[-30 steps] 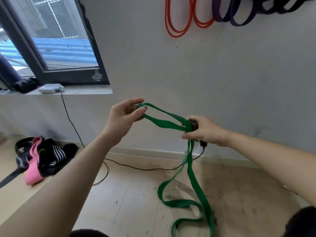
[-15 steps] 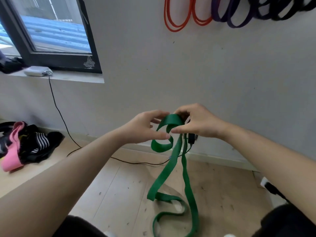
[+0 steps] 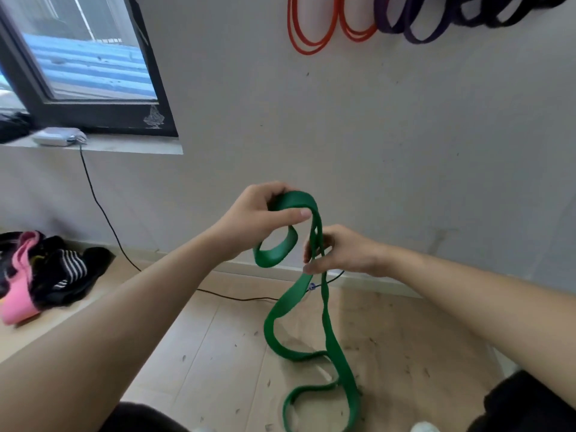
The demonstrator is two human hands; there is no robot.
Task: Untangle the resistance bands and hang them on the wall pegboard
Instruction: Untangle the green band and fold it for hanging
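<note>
The left hand pinches the top fold of the green resistance band between its thumb and curled fingers, holding it up in front of the grey wall. Just below and to the right, the right hand curls its fingers round the 2 strands that hang from that fold. A small loop of the band droops under the left hand, and the rest runs down to the wooden floor, where it lies in loose curves. High on the wall hang orange bands, purple bands and black bands, side by side. On the floor at far left lies a heap of dark items with a pink band in it.
</note>
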